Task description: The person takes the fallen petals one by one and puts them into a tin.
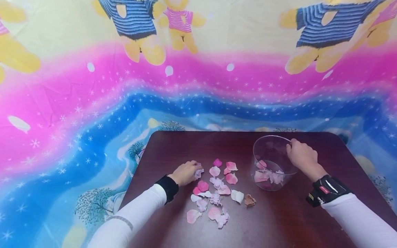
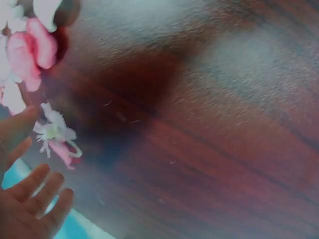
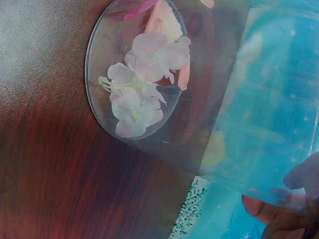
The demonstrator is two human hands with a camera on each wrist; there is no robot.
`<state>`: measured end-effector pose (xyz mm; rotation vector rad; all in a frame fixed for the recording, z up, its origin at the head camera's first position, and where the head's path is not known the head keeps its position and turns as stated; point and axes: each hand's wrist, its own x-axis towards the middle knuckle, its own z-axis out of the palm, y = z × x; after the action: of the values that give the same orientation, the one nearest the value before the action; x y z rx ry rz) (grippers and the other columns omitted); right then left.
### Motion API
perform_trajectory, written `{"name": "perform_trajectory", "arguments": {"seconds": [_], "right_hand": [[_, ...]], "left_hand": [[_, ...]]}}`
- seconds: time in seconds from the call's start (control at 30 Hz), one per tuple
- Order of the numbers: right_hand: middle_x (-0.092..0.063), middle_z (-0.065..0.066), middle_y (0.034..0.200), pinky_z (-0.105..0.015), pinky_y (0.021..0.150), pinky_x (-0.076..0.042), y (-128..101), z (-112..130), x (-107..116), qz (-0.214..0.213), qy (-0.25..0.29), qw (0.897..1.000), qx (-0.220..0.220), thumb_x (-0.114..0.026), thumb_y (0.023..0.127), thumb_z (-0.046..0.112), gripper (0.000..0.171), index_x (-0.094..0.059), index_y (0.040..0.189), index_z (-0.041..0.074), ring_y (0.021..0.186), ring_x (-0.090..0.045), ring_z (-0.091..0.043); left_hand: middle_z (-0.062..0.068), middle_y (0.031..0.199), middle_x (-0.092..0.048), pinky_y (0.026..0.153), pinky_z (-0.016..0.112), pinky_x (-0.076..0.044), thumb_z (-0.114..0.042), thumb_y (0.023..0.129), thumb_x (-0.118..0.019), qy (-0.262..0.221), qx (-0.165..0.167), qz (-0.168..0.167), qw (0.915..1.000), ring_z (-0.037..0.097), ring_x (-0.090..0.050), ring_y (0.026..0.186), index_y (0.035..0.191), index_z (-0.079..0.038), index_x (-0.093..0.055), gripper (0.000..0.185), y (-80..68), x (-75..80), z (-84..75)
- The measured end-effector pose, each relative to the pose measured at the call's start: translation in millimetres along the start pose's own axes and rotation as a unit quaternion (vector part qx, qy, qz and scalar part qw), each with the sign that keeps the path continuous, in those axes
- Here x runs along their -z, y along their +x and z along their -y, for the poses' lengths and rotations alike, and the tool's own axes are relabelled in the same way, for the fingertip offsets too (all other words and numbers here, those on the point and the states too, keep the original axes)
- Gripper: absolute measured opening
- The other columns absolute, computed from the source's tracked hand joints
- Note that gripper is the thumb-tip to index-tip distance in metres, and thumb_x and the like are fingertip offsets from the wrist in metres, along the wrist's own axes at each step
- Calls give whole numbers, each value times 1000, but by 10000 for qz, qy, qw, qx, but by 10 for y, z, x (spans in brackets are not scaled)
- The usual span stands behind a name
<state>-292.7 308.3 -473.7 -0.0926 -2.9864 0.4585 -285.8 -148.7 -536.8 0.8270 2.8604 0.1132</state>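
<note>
In the head view, my left hand (image 1: 186, 173) is over the table at the left side of the scattered petals. A pale lilac artificial flower (image 1: 199, 173) is right at its fingertips. In the left wrist view, thumb and index finger reach the edge of this flower (image 2: 55, 130), a pink petal under it, while the other fingers are spread apart. My right hand (image 1: 303, 157) grips the rim of a clear round plastic container (image 1: 270, 146), which leans on the table. Inside the container lie pale flowers (image 3: 137, 112) and pink petals (image 3: 164, 22).
Loose pink petals (image 1: 231, 178), pale flowers (image 1: 216, 198), a white petal (image 1: 237, 196) and a brown crumpled petal (image 1: 250, 200) are spread over the middle of the dark wooden table (image 1: 173, 144). A printed cloth (image 1: 198, 79) hangs behind and around the table.
</note>
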Motion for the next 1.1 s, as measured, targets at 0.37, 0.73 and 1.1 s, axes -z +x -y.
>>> {"name": "perform_trajectory", "arguments": {"seconds": [0.37, 0.73, 1.1], "right_hand": [[-64, -32, 83, -55, 51, -42, -4, -6, -9, -25, -6, 10000, 29, -45, 103, 24, 30, -57, 96, -3, 74, -62, -51], [-65, -34, 88, -56, 53, -43, 11, -3, -18, 59, -18, 10000, -28, -44, 103, 25, 31, -57, 101, -3, 77, -63, -52], [-64, -30, 84, -54, 52, -43, 8, -11, -10, 85, -33, 10000, -16, -44, 103, 25, 31, -57, 101, -3, 76, -62, -49]], "left_hand": [[9, 123, -71, 100, 37, -56, -11, 86, -80, 12, -149, -130, 9998, 24, -70, 111, 118, -13, -72, 34, -36, -186, 22], [4, 93, -70, 85, 34, -60, -2, 90, -72, -9, -301, -582, 9978, 19, -69, 90, 96, -10, -70, 10, -52, -304, 99], [2, 87, -74, 78, 32, -60, -7, 93, -71, -396, -80, -626, 9972, 17, -72, 86, 92, -11, -75, 6, -47, -226, 106]]}}
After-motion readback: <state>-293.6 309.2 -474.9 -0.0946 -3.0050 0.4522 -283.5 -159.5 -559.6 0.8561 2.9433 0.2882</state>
